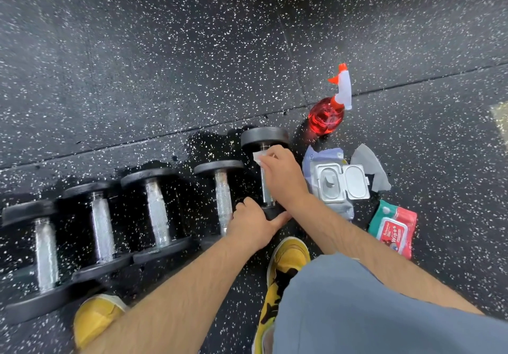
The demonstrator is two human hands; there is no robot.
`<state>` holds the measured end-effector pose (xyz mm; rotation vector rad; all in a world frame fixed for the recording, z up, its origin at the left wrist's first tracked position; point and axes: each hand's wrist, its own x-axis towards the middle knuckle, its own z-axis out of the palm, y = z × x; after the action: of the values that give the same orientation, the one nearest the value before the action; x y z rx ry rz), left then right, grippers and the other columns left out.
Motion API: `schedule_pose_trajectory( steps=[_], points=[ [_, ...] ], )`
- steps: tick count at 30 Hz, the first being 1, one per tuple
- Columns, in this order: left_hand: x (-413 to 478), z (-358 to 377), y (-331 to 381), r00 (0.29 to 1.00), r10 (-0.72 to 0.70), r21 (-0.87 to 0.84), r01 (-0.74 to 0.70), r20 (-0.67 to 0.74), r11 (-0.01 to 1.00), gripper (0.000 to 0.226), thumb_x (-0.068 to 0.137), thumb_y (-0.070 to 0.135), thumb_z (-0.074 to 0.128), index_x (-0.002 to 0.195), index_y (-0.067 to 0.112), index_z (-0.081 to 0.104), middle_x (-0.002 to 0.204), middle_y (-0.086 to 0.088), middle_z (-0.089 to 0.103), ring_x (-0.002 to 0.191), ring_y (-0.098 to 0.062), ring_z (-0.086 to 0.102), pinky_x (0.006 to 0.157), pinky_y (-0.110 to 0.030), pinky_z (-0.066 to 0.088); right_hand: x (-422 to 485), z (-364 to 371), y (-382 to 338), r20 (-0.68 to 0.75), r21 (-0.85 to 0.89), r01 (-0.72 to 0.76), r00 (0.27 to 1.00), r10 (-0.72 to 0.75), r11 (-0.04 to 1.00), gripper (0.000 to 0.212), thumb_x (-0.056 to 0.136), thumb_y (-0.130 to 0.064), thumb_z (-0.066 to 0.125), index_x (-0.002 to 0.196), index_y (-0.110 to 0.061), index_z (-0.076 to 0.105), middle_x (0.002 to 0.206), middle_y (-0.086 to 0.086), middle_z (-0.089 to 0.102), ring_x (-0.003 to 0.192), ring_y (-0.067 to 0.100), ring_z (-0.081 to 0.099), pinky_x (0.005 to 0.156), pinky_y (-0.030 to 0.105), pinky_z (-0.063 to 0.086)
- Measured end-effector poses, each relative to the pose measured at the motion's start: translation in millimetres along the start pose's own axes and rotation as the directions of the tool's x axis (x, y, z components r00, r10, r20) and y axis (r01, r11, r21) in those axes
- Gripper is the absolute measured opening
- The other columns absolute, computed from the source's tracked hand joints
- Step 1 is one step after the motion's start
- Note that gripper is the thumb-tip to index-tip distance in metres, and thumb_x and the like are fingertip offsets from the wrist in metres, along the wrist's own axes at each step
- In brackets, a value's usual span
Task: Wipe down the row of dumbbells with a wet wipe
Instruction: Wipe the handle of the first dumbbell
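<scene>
Dumbbells lie in a row on the speckled floor. On the rightmost dumbbell, the right hand pinches a wet wipe against the handle's far end. The left hand curls round its near head, thumb outstretched. An open wipes pack lies beside it.

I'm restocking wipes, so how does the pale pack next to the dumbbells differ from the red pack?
The pale pack has its white flip lid swung open; the red pack looks shut. The pale pack is lavender-grey and crumpled; the red pack is red and green, printed "Wipes". The pale pack lies close beside the rightmost dumbbell; the red pack lies farther right. Both lie flat on the speckled floor.
</scene>
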<state>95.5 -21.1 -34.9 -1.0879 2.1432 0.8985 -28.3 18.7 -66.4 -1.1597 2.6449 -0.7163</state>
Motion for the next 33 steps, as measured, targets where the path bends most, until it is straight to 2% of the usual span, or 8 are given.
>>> schedule_pose_trajectory(
  steps=[5, 10, 14, 19, 25, 29, 31, 33],
  points=[
    [1, 1, 0, 1.000, 0.000, -0.006, 0.000, 0.010, 1.000, 0.096, 0.068, 0.085, 0.058, 0.123, 0.009, 0.039, 0.127, -0.013, 0.049, 0.115, -0.032, 0.054, 0.091, -0.044, 0.048, -12, -4, -2, 0.070, 0.019, 0.056, 0.996, -0.058, 0.998, 0.012, 0.084, 0.007, 0.064, 0.079, -0.002, 0.070, 0.092, 0.009, 0.059, 0.080, 0.030, 0.051, 0.071, 0.043, 0.051],
    [-2, 0, 4, 1.000, 0.000, -0.001, 0.000, -0.003, 1.000, 0.097, 0.069, 0.084, 0.058, 0.124, 0.007, 0.039, 0.128, -0.014, 0.049, 0.116, -0.032, 0.053, 0.090, -0.043, 0.046, -5, -4, 1, 0.058, 0.059, -0.019, 0.998, 0.015, 0.998, 0.015, 0.089, 0.001, 0.061, 0.079, -0.002, 0.072, 0.092, 0.007, 0.057, 0.082, 0.029, 0.051, 0.072, 0.044, 0.049],
    [-3, -1, 3, 1.000, 0.013, 0.000, -0.013, 0.006, 1.000, 0.096, 0.070, 0.084, 0.057, 0.124, 0.007, 0.038, 0.127, -0.014, 0.048, 0.114, -0.031, 0.053, 0.087, -0.041, 0.046, -15, -10, 2, 0.152, 0.036, 0.073, 0.985, -0.078, 0.997, 0.014, 0.089, -0.002, 0.064, 0.079, -0.004, 0.073, 0.090, 0.005, 0.057, 0.081, 0.026, 0.050, 0.071, 0.045, 0.051],
    [-4, 0, 5, 1.000, 0.014, 0.025, -0.014, -0.015, 1.000, 0.104, 0.065, 0.090, 0.052, 0.124, 0.006, 0.038, 0.127, -0.014, 0.049, 0.116, -0.031, 0.052, 0.090, -0.042, 0.046, 0, -6, 8, 0.055, 0.143, -0.102, 0.994, 0.095, 0.985, 0.013, 0.092, -0.007, 0.065, 0.089, -0.006, 0.077, 0.093, 0.005, 0.059, 0.088, 0.027, 0.054, 0.079, 0.037, 0.047],
    [-3, 1, 2, 0.999, 0.034, 0.015, -0.034, -0.015, 0.999, 0.099, 0.069, 0.087, 0.054, 0.123, 0.006, 0.038, 0.127, -0.014, 0.049, 0.116, -0.031, 0.053, 0.091, -0.043, 0.047, -8, -8, 2, 0.141, -0.014, 0.095, 0.986, -0.092, 0.995, 0.013, 0.082, 0.005, 0.068, 0.075, -0.006, 0.072, 0.087, 0.005, 0.054, 0.080, 0.026, 0.048, 0.063, 0.036, 0.047],
    [-2, 2, 2, 0.999, 0.032, -0.004, -0.033, -0.020, 0.999, 0.100, 0.067, 0.087, 0.055, 0.124, 0.006, 0.038, 0.126, -0.014, 0.049, 0.114, -0.031, 0.053, 0.091, -0.045, 0.049, 4, -3, 2, 0.084, 0.090, -0.109, 0.991, 0.101, 0.990, 0.017, 0.092, -0.006, 0.061, 0.080, -0.004, 0.072, 0.088, 0.000, 0.050, 0.085, 0.024, 0.048, 0.072, 0.042, 0.047],
    [-1, 2, 1, 0.999, 0.033, -0.019, -0.033, -0.015, 0.999, 0.098, 0.068, 0.085, 0.057, 0.123, 0.006, 0.038, 0.126, -0.015, 0.049, 0.114, -0.032, 0.053, 0.092, -0.046, 0.049, -3, -4, -1, 0.124, 0.113, -0.117, 0.987, 0.102, 0.987, 0.017, 0.094, -0.010, 0.060, 0.083, -0.004, 0.071, 0.090, -0.002, 0.050, 0.087, 0.021, 0.046, 0.076, 0.041, 0.047],
    [0, 2, -1, 0.999, 0.039, -0.018, -0.039, -0.010, 0.999, 0.098, 0.068, 0.085, 0.057, 0.123, 0.006, 0.038, 0.126, -0.014, 0.049, 0.114, -0.032, 0.053, 0.092, -0.047, 0.049, -12, -10, 0, 0.202, 0.129, -0.066, 0.979, 0.039, 0.989, 0.017, 0.096, -0.013, 0.061, 0.087, -0.008, 0.075, 0.091, -0.005, 0.048, 0.089, 0.017, 0.045, 0.079, 0.036, 0.046]
  ],
)
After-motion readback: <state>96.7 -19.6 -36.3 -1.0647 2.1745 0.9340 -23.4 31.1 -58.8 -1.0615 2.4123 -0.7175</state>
